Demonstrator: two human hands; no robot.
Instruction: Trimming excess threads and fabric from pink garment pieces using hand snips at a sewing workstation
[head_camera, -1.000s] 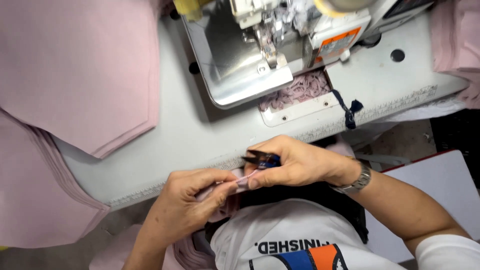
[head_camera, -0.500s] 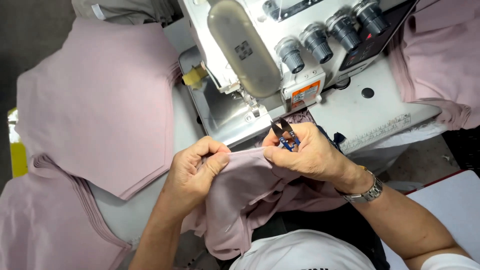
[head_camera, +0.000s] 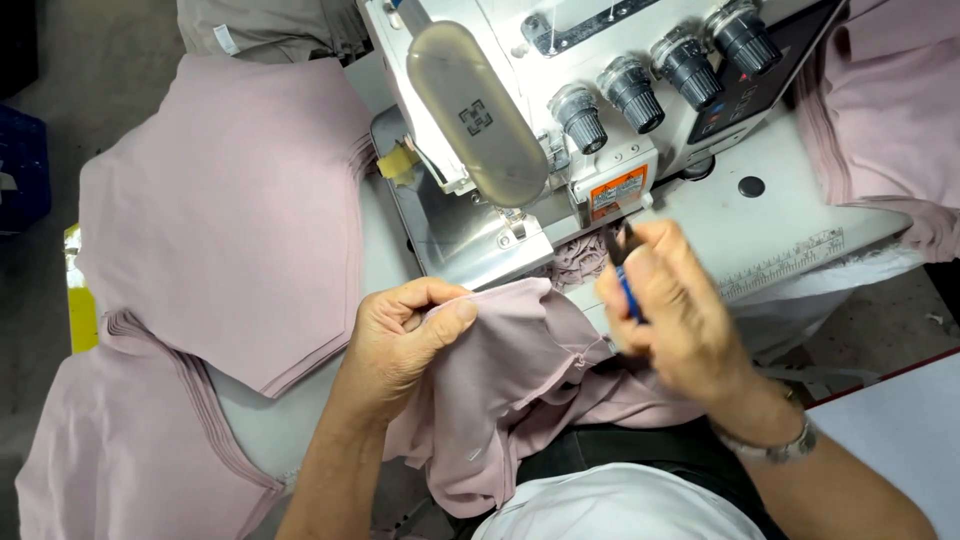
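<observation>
Head view: left hand fingers pinch pink fabric; right hand fingers clamp snips.

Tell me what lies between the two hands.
In the head view, pink cloth spans the gap: the left hand pinches its bunched edge, and the cloth runs across to the right hand, which holds small snips.

Bright, even overhead light; colours flat, shadows soft. Glare on the sewing machine casing and its steel plate, just beyond the right hand. Right hand smeared by motion blur; left hand sharp. Dim floor at far left. Slight wide-angle stretch at edges.
</observation>
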